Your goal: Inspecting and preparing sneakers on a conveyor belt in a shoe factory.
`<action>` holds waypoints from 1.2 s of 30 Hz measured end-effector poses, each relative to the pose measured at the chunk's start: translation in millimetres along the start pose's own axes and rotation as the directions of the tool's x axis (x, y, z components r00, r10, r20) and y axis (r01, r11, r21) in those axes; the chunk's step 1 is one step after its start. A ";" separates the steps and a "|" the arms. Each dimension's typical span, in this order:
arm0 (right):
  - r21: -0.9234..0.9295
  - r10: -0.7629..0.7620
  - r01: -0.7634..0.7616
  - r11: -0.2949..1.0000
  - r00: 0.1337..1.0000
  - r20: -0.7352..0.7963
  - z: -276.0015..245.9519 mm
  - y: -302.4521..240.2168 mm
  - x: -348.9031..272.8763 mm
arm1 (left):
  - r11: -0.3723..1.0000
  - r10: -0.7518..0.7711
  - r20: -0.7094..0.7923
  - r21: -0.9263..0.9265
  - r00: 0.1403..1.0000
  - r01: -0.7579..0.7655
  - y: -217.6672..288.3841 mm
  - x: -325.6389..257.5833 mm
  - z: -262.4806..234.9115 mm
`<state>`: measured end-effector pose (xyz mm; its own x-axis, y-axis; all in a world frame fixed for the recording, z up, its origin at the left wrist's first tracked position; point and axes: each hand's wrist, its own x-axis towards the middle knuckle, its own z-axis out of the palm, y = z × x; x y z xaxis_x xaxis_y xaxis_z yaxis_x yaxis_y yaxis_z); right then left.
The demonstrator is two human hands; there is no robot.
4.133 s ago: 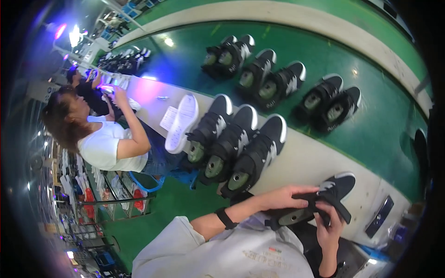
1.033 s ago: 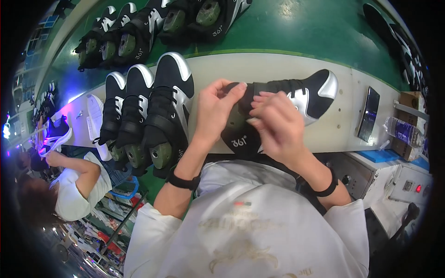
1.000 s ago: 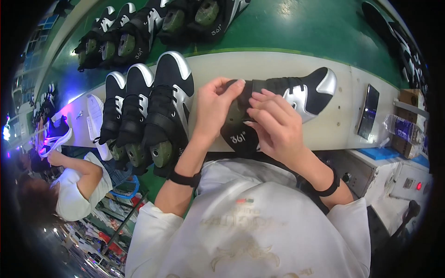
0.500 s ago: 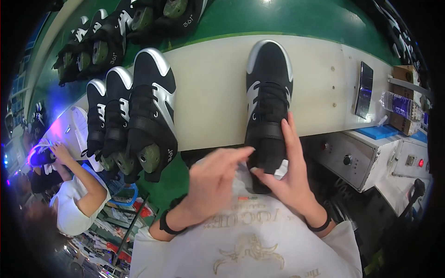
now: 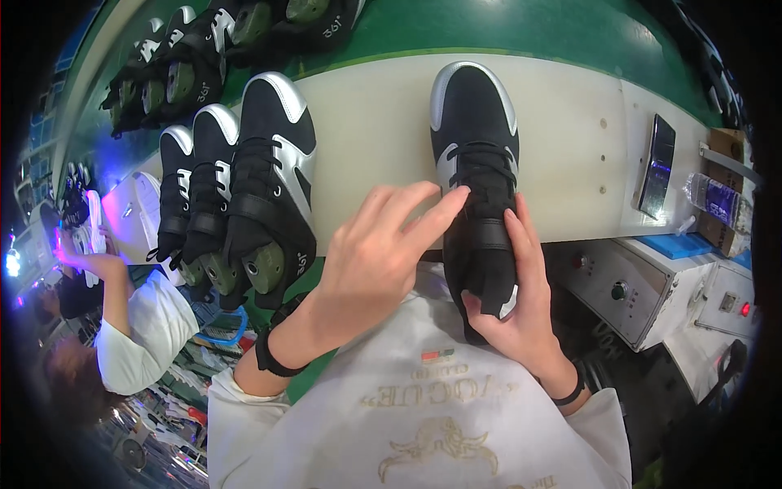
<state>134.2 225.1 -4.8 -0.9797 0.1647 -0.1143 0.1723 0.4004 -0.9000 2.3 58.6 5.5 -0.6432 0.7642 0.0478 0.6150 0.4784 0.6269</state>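
A black high-top shoe (image 5: pixel 475 155) with a silver toe cap and silver side panels lies on the cream work ledge (image 5: pixel 383 138), toe pointing away from me. My right hand (image 5: pixel 513 306) grips its heel and ankle collar from the right side. My left hand (image 5: pixel 379 261) hovers just left of the shoe with fingers spread, fingertips touching the laces and strap.
Three matching black and silver shoes (image 5: pixel 244 196) stand in a row on the ledge to the left. More shoes (image 5: pixel 236 41) ride the green conveyor belt (image 5: pixel 521 28) behind. A phone (image 5: pixel 656 163) lies at right, grey control boxes (image 5: pixel 627 285) below. A seated person (image 5: pixel 122 334) works at left.
The shoe went from lying sideways in both hands to toe-away on the ledge. Since half a second ago my left hand has lifted to the laces; my right stays at the heel.
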 end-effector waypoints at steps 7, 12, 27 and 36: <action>-0.026 -0.018 0.018 0.999 1.000 -0.009 -0.6 1.8 0.8 | 0.998 -0.015 -0.001 0.064 1.000 0.015 1.7 6.2 1.8; 0.025 0.001 -0.001 1.000 1.000 0.003 -11.6 4.4 2.4 | 0.996 0.043 -0.016 0.074 0.999 -0.041 -0.7 7.2 6.8; 0.072 -0.038 0.041 0.997 0.998 -0.042 -25.0 11.8 3.0 | 0.966 0.025 0.294 0.239 0.955 -0.099 12.6 36.5 -9.8; 0.114 0.001 0.001 0.994 1.000 -0.020 -34.2 16.7 2.4 | 0.970 -0.236 0.183 0.105 0.954 0.220 27.4 8.8 -43.1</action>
<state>138.2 263.0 -5.8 -0.9774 0.1827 -0.1068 0.1582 0.2957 -0.9421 -6.1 59.8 56.6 -0.6753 0.6957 -0.2449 0.5032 0.6774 0.5366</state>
